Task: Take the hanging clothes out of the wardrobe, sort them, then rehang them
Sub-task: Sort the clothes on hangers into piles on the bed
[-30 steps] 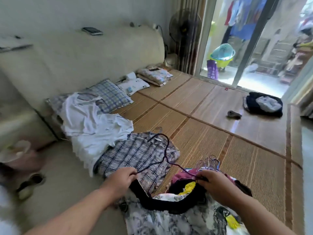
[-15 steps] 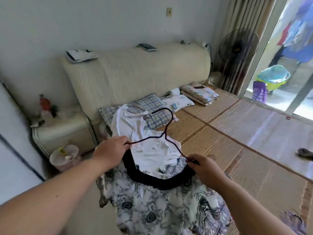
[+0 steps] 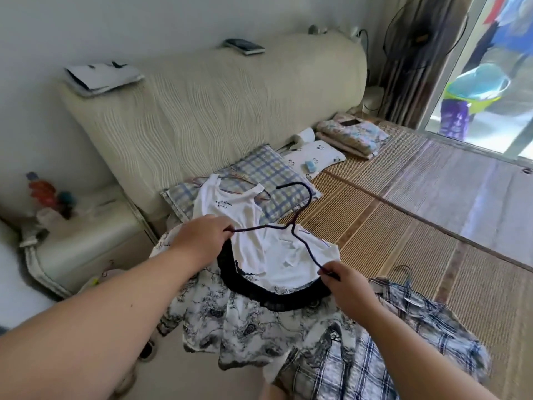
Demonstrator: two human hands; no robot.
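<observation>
1. Your left grip (image 3: 199, 243) is curled round the left tip of the dark hanger (image 3: 291, 226). Your right grip (image 3: 346, 284) pinches the right tip between thumb and fingers.
2. The printed garment (image 3: 245, 321) hangs from those two tips, over the near edge of the bed. Its black neckline is stretched in a loop between your hands, and the hook points away from you.
3. Holding both tips spreads the collar, which I judge lets a shoulder slide along the wire. Whether it is going on or coming off cannot be told.
4. The white vest (image 3: 230, 217) lies flat beyond the hanger, partly on the checked pillow (image 3: 277, 174). The checked shirt (image 3: 389, 342) lies under your right forearm, probably as separate sorted piles.
5. The bed carries a woven mat (image 3: 403, 241) and has a padded headboard (image 3: 216, 111).
6. A bedside cabinet (image 3: 86, 246) stands at the left. A fan (image 3: 418, 33) and a glass door (image 3: 490, 134) are at the right.
</observation>
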